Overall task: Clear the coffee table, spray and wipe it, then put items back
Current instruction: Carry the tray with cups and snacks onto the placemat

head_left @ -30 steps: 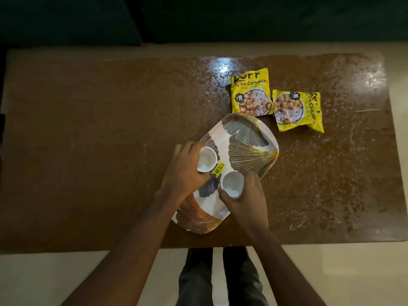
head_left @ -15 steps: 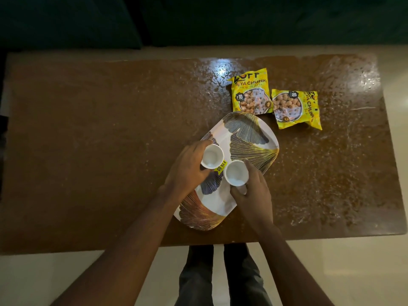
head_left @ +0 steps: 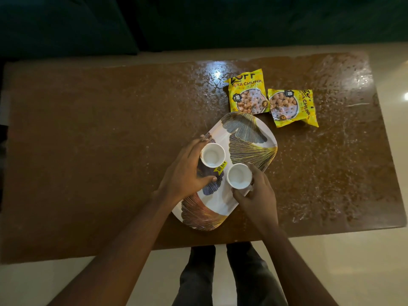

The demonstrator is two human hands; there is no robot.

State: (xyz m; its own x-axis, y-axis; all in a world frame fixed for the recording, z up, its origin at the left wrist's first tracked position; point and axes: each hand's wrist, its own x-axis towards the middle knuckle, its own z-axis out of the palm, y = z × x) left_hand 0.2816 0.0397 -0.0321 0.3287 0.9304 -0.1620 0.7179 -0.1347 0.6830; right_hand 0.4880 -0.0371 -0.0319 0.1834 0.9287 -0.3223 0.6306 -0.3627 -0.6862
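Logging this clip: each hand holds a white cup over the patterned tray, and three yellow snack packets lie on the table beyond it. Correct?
Not quite. The head view shows two yellow snack packets, not three, on the table beyond the patterned tray. The rest holds: the left hand holds the left cup, the right hand the right cup.

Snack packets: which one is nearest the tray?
The left packet, its lettering upright in the head view: its lower edge lies by the tray's far rim. The right packet lies turned sideways, apart from the tray.
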